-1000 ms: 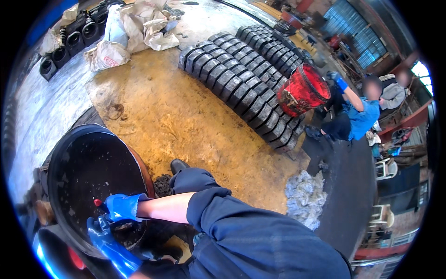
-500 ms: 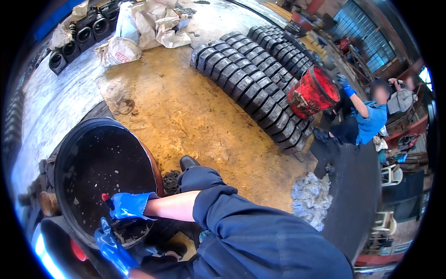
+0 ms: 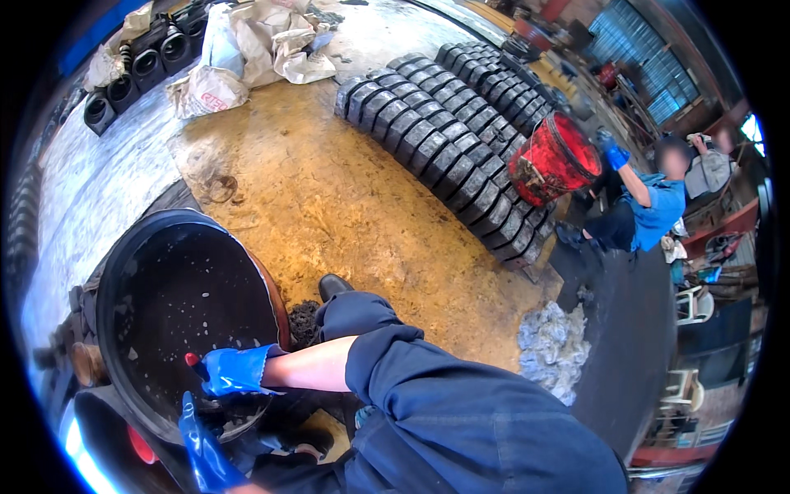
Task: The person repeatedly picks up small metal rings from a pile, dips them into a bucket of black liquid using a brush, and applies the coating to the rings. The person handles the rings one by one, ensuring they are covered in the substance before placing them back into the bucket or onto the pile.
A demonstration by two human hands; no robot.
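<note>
A large round drum (image 3: 107,321) with a black rim stands at the left; pale specks dot its dark inside. Over its near right part is my right hand (image 3: 234,370), in a blue rubber glove. It is closed on a slim object with a red end (image 3: 192,360); the glove hides the rest, so its kind is unclear. Just below, at the drum's near edge, my left hand (image 3: 202,440) wears the same kind of glove. Its fingers stretch out toward the drum and nothing shows in them. Dark lumpy matter lies by the rim between the hands.
Rows of dark metal blocks (image 3: 428,148) stand on the stained yellow floor sheet (image 3: 313,206). At the right, a co-worker (image 3: 658,206) in blue gloves sits beside a red bucket (image 3: 555,160). Grey fibre (image 3: 553,350) lies near my legs; paper sacks (image 3: 214,90) are piled far left.
My left hand has shifted a little right and down. My right hand has moved slightly right and down over the drum, still with the red-ended object.
</note>
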